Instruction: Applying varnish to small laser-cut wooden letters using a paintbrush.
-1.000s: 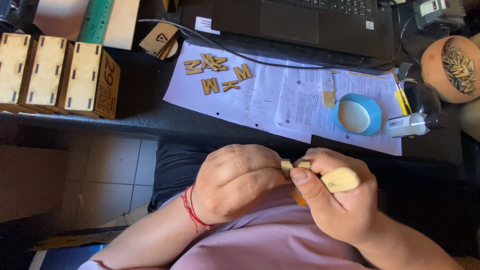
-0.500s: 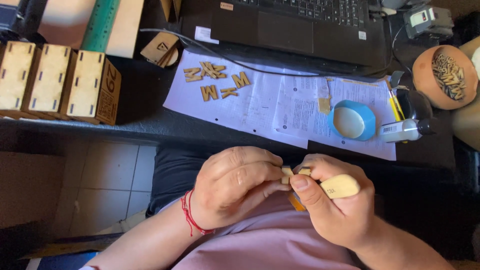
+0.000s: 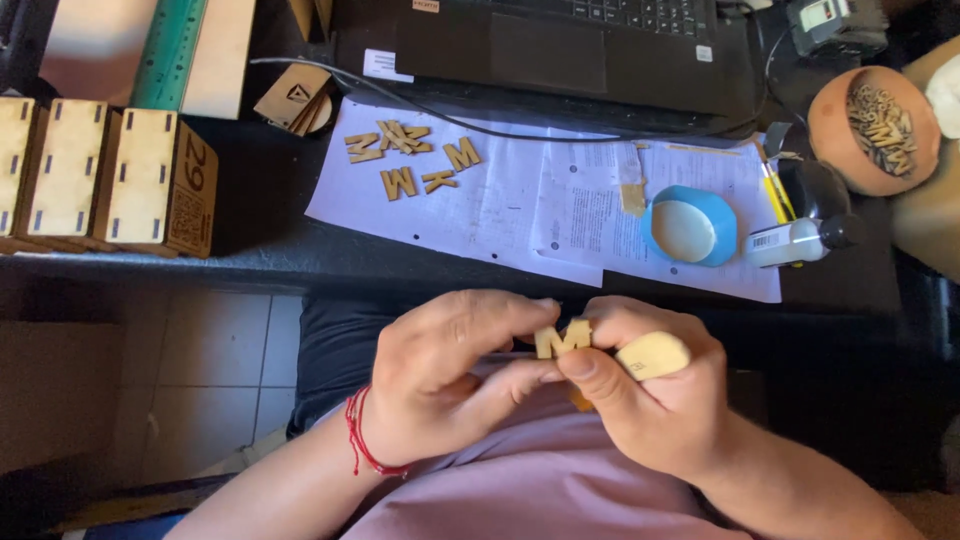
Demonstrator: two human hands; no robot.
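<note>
Both hands pinch a wooden letter M (image 3: 562, 338) below the desk's near edge: left hand (image 3: 455, 375) steadies, right hand (image 3: 650, 395) grips a pale block (image 3: 652, 355); rubbing needs firm hold.

one wooden letter (image 3: 562, 338) between two hands; roughly six loose wooden letters (image 3: 410, 160) on two printed sheets (image 3: 520, 215); three wooden boxes (image 3: 100, 175); one laptop (image 3: 545, 45); one blue tape roll (image 3: 690, 225); one clay bowl (image 3: 830, 125) of letters, uncountable.

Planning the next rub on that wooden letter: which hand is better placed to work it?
Probably the right hand: it grips a pale block against the wooden letter, while the left hand pinches the letter steady.
</note>
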